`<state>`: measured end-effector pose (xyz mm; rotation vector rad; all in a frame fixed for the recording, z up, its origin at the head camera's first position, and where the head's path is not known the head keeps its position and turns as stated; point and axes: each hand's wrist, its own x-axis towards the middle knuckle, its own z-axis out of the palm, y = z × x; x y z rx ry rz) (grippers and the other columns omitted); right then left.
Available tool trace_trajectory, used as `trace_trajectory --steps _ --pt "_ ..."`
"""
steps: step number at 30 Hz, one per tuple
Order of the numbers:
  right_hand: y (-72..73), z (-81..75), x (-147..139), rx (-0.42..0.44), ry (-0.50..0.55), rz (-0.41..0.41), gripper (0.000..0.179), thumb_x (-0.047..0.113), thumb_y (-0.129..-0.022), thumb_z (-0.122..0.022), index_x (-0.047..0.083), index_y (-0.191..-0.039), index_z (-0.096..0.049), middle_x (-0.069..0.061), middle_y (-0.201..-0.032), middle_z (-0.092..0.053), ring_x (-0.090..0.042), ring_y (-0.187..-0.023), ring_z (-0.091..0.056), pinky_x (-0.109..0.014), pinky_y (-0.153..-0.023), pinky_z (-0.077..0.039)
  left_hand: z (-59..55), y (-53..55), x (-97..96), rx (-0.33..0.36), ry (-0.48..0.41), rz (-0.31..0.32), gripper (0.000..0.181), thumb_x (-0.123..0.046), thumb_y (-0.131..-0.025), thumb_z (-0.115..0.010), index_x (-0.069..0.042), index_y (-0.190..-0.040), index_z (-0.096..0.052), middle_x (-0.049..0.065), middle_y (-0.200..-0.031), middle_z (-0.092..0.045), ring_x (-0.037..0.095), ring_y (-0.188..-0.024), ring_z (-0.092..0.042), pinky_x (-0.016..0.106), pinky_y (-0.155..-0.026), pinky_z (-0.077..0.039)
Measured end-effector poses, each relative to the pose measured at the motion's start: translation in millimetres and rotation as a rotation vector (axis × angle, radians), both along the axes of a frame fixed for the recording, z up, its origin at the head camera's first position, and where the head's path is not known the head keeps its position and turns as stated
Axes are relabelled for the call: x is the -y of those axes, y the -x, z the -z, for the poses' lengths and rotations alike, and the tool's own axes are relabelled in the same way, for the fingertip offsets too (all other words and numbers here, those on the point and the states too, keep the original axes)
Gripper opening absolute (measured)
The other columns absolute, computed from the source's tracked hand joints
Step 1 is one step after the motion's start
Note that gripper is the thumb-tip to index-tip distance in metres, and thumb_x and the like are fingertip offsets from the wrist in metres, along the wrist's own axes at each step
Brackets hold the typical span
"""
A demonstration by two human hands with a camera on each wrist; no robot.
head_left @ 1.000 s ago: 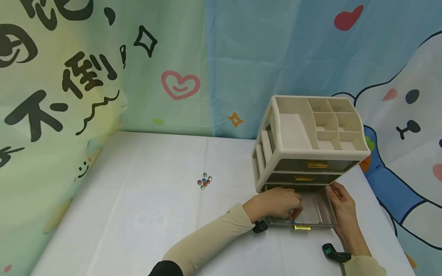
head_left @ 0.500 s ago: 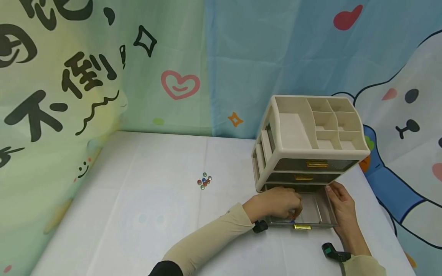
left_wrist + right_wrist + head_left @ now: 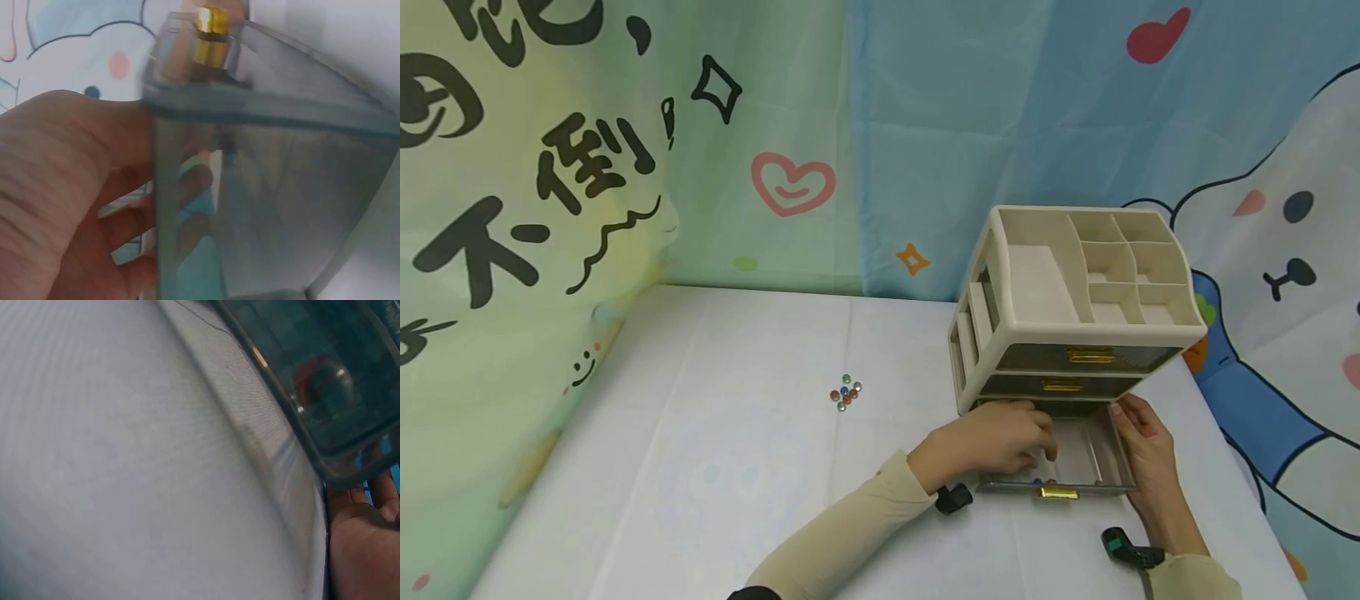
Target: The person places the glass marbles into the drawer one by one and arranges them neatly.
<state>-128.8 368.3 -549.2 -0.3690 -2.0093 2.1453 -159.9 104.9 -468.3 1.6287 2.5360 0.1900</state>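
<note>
My left hand (image 3: 992,437) is over the left part of a pulled-out clear drawer (image 3: 1078,450), fingers reaching down inside and apart. In the left wrist view my fingers show through the drawer's clear wall (image 3: 287,206). A blue marble (image 3: 1037,481) and a reddish marble (image 3: 1050,482) lie in the drawer at its front edge, by the gold handle (image 3: 1058,493). The right wrist view shows one blurred marble (image 3: 323,386) through the plastic. Along the drawer's right side stands my right hand (image 3: 1150,458), thumb near the cabinet corner and fingers fairly straight, their tips partly hidden.
A cream desktop cabinet (image 3: 1048,275) with top compartments and two shut dark drawers stands above the pulled-out one. Several small coloured marbles (image 3: 846,393) lie in a cluster on the white tablecloth (image 3: 737,467), left of the cabinet. A printed curtain (image 3: 940,142) hangs behind.
My left fingers let go of the reddish marble, which now lies beside the blue one in the drawer. The left hand has shifted slightly up and left. My right hand keeps its place.
</note>
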Motion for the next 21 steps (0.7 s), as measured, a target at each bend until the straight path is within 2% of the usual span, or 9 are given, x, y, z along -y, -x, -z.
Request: trace_trajectory --steps 7,11,16,21 --pt "0.2 0.7 0 0.003 -0.004 0.004 0.037 0.016 -0.104 -0.065 0.015 -0.141 -0.062 0.024 -0.121 -0.07 0.007 -0.118 -0.059 -0.01 -0.095 -0.04 -2.9 -6.8 15.1 -0.069 -0.1 -0.004 0.023 -0.036 -0.102 -0.069 -0.037 -0.124 -0.074 -0.018 -0.132 -0.066 0.005 -0.122 -0.06 0.018 -0.105 -0.047" --pt "0.6 1.1 1 0.025 -0.022 0.0 0.039 0.019 -0.104 -0.065 0.016 -0.143 -0.061 0.024 -0.122 -0.068 0.007 -0.119 -0.057 -0.009 -0.095 -0.039 1.1 -7.0 28.9 -0.084 -0.224 -0.005 0.024 -0.037 -0.103 -0.066 -0.033 -0.126 -0.073 -0.016 -0.127 -0.068 0.005 -0.119 -0.062 0.018 -0.106 -0.046" --pt "0.2 1.6 0 0.031 -0.035 -0.006 0.04 0.02 -0.104 -0.065 0.017 -0.144 -0.06 0.025 -0.123 -0.068 0.008 -0.119 -0.057 -0.008 -0.094 -0.04 8.3 -5.1 44.8 -0.069 -0.371 -0.007 0.027 -0.037 -0.105 -0.064 -0.029 -0.128 -0.072 -0.013 -0.125 -0.069 0.006 -0.118 -0.061 0.017 -0.106 -0.045" --pt "-0.2 2.5 -2 0.0 -0.018 -0.028 0.04 0.017 -0.105 -0.063 0.015 -0.144 -0.06 0.024 -0.125 -0.068 0.008 -0.119 -0.058 -0.008 -0.094 -0.042 11.7 -7.1 59.9 -0.065 -0.525 -0.055 0.024 -0.033 -0.102 -0.069 -0.027 -0.124 -0.075 -0.011 -0.121 -0.071 0.006 -0.114 -0.063 0.019 -0.102 -0.048"
